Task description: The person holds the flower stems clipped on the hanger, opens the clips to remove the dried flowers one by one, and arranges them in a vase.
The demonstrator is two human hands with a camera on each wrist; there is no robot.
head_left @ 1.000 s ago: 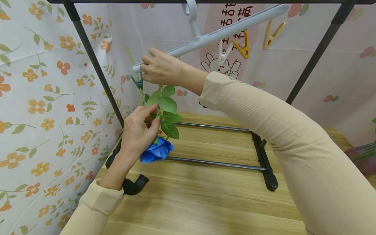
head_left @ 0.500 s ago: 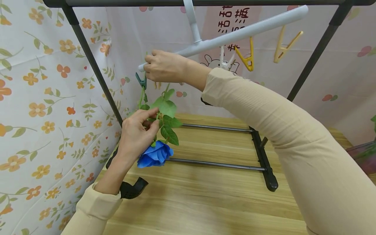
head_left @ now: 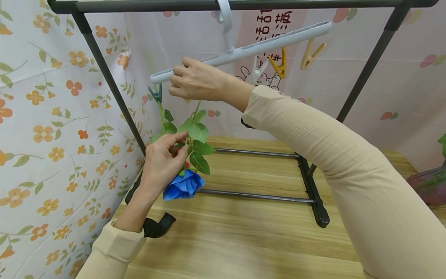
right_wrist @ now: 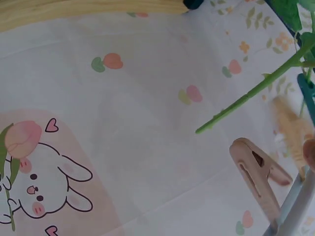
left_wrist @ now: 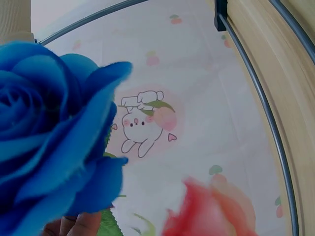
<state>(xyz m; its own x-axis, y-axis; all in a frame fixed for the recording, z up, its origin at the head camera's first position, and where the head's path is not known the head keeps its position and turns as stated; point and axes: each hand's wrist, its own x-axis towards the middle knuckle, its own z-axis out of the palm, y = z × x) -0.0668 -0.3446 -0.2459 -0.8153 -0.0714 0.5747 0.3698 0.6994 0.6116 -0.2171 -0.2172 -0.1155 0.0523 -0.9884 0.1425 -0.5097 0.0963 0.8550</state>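
My left hand (head_left: pixel 162 159) pinches the leafy stem of a blue rose (head_left: pixel 184 185), whose bloom hangs downward. The bloom fills the left side of the left wrist view. Its stem's free end (right_wrist: pixel 236 105) points toward the clothespins in the right wrist view. My right hand (head_left: pixel 198 80) has its fingers curled on the left arm of a pale blue clothes hanger (head_left: pixel 278 40); the fingertips are mostly hidden. Beside them are a blurred tan clothespin (right_wrist: pixel 293 130) and a pinkish-beige one (right_wrist: pixel 256 172). A teal clothespin (head_left: pixel 156 93) grips another green stem at the hanger's left end.
The hanger hooks over a black rack's top bar (head_left: pixel 150 5). White and yellow clothespins (head_left: pixel 280 64) hang on its right arm. A blurred red-pink bloom (left_wrist: pixel 206 211) shows in the left wrist view. Rack legs stand on the wooden table (head_left: pixel 244 240); patterned cloth lines the sides.
The hanger swung on its hook and back, its left end now slightly further left with the teal clothespin. The blue rose has dropped a little in my left hand; my right hand barely moved.
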